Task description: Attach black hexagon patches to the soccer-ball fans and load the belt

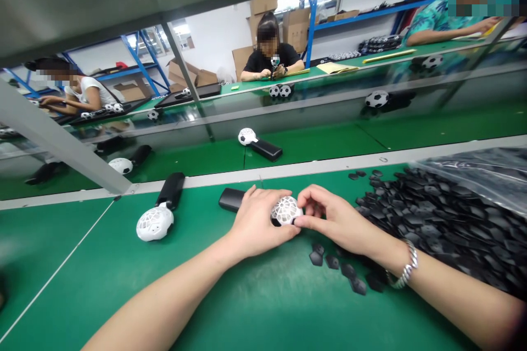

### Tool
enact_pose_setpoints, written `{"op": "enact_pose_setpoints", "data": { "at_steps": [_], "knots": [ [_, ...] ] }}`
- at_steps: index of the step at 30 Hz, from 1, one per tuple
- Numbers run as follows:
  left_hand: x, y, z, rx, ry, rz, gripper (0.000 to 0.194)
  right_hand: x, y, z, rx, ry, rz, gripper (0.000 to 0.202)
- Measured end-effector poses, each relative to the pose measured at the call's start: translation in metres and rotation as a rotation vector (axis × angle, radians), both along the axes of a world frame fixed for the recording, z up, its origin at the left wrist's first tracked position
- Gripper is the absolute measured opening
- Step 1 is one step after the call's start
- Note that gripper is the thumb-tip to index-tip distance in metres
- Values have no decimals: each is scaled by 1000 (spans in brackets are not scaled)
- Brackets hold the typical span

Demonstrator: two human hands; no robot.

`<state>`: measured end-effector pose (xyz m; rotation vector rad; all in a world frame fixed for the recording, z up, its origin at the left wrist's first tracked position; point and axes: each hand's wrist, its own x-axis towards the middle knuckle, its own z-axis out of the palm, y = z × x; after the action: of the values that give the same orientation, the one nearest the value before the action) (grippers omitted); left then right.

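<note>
My left hand (263, 219) is wrapped round a white football-shaped fan head (287, 210) with a slotted front, and its black handle (230, 199) sticks out to the left behind the fingers. At the right edge of that head, my right hand (325, 214) pinches with thumb and forefinger; whatever lies between the fingertips is too small to make out. Several loose black pentagon pieces (317, 255) lie on the green table just below my right hand. Another white fan head (155, 222) with a black handle rests to the left.
A large heap of black pieces (444, 219) under a clear plastic bag (486, 173) fills the right side. Beyond a metal rail (222, 176), a green belt carries ball-shaped fans (247, 136). A slanted post (61, 137) stands left. Three people sit across.
</note>
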<state>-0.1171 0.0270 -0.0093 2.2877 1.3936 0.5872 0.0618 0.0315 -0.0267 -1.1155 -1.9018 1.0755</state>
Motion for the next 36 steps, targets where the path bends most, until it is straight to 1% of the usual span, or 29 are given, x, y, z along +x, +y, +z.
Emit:
{"op": "enact_pose_setpoints", "data": {
  "at_steps": [2, 5, 8, 10, 12, 14, 16, 19, 23, 26, 30, 33, 36],
  "knots": [
    [1, 0, 0, -4, -13, 14, 52, -1, 0, -1, -31, 14, -7, 16],
    [2, 0, -2, -2, -13, 18, 51, 1, -1, 2, -32, -13, -4, 13],
    [-2, 2, -4, -6, -11, -42, 54, 7, -2, 10, -82, -204, 77, 15],
    [-6, 4, -4, -19, -8, -88, 62, 13, -5, 15, -92, -388, 156, 18],
    [-11, 6, -1, -38, 0, -125, 70, 16, -8, 18, -43, -519, 181, 17],
    [-14, 8, 4, -76, 23, -175, 70, 18, -11, 19, 1, -568, 182, 13],
    [-18, 8, 11, -127, 58, -220, 65, 17, -13, 19, 0, -576, 198, 8],
    [-19, 4, 14, -183, 91, -209, 65, 15, -17, 19, -20, -602, 219, 12],
    [-15, 0, 5, -157, 52, -176, 72, 14, -21, 19, 10, -637, 226, 19],
    [-13, 1, 1, -177, 4, -200, 69, 15, -22, 22, 45, -608, 253, 18],
    [-14, 5, 1, -237, -77, -247, 62, 18, -18, 32, -40, -461, 318, 11],
    [-16, 8, 0, -235, -99, -298, 60, 20, -12, 38, -30, -373, 278, 12],
    [-16, 10, -2, -236, -108, -329, 60, 19, -7, 37, 38, -320, 199, 14]
  ]
}}
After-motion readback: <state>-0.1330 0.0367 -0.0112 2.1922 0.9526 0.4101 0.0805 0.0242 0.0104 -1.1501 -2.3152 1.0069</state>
